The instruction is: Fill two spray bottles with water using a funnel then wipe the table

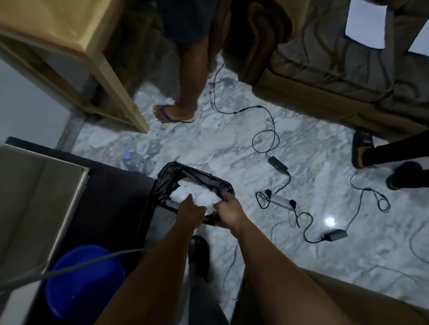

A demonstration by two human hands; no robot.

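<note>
A small bin lined with a black bag (173, 169) stands on the marble floor beside a dark table (112, 189). White crumpled tissue (201, 195) fills its mouth. My left hand (190, 208) presses down on the tissue at the bin's near left. My right hand (229, 209) grips the black bag's near rim, thumb and fingers curled over it. A clear plastic water bottle (137, 162) lies on the floor just behind the bin. No spray bottle or funnel is in view.
A blue plastic basin (83, 282) sits at the lower left beside a pale board (27, 202). A wooden table (73, 30) stands at the back left. Cables, a power strip (281, 200) and adapters litter the floor. Another person's foot (173, 113) and two more feet are near the sofa (337, 76).
</note>
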